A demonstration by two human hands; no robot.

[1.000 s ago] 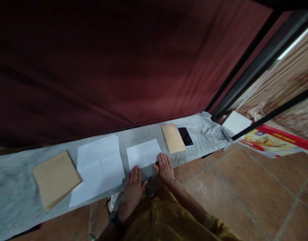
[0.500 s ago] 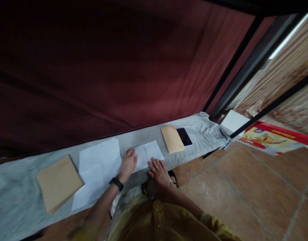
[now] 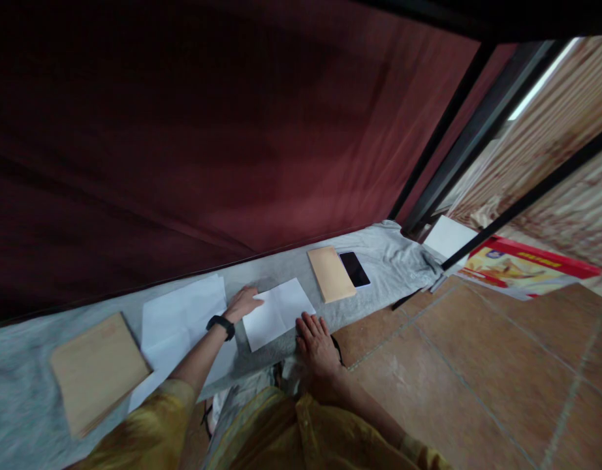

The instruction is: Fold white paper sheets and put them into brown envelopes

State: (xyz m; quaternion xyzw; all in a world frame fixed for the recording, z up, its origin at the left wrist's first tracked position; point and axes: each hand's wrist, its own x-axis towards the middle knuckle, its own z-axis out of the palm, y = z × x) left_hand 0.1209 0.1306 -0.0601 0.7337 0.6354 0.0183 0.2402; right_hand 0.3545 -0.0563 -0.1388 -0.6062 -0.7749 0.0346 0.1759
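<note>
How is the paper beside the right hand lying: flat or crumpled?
Flat: the paper lies on the grey cloth, a faint crease crossing it.

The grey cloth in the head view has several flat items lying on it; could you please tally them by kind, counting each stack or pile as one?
Envelopes, a brown envelope stack and a tan envelope (possibly a stack): 2
White paper, the large white sheets and a smaller creased sheet: 2
Smartphone: 1
Total: 5
</note>
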